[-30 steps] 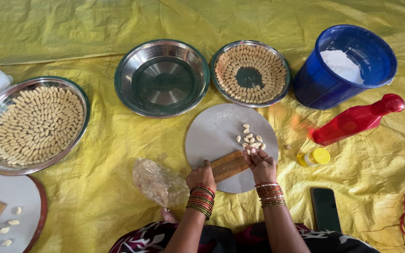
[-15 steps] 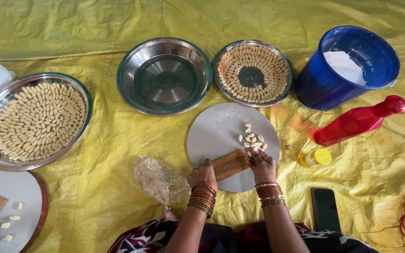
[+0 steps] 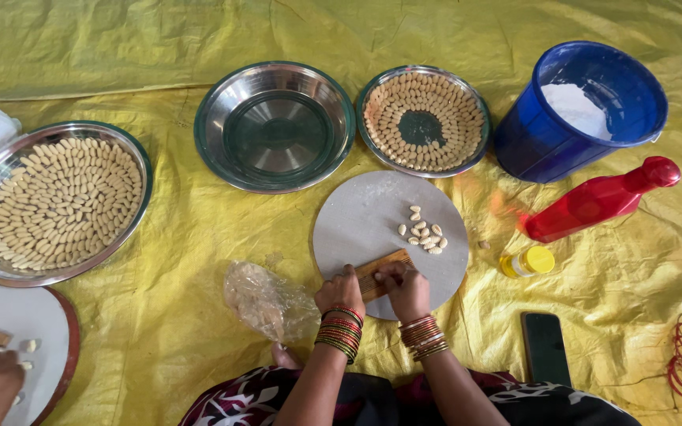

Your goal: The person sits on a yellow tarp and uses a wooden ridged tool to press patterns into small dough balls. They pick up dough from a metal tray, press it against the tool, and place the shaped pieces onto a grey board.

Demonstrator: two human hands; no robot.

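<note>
Currently pressing wooden ridged board at round board's near edge, left hand gripping it, right hand fingers clenched over dough, shaped pieces lying centre-right.

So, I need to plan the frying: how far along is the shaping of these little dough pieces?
Done: the left steel plate is full of shaped pieces, and the far plate has filled rings with a bare centre. In hand: both hands, left hand and right hand, press on the ridged wooden block on the round board, with a few pieces beside it. Left: the middle plate is empty.
</note>
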